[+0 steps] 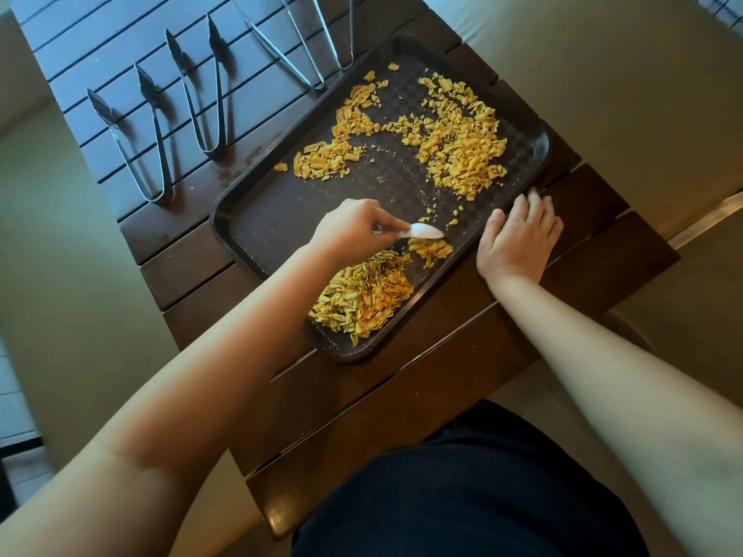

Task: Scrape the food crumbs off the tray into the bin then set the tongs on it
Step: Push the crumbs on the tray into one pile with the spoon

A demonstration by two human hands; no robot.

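Note:
A dark brown tray [257, 219] lies at an angle on a slatted wooden table. Yellow food crumbs are scattered over its far half [462, 142], and a gathered heap of crumbs [362, 299] sits at its near corner. My left hand [349, 231] grips a white scraper [426, 231] whose blade touches the tray just above a small clump of crumbs. My right hand [518, 239] rests with straight fingers on the tray's right rim. Several tongs lie on the table to the left of the tray: two black-tipped pairs [132, 142] [209, 102] and metal ones [289, 46] beyond. No bin is visible.
The wooden table [402, 396] runs from me toward the far left; its near edge is by my dark-clothed lap [482, 496]. Pale floor lies on both sides. A metal rail [707, 219] shows at the right.

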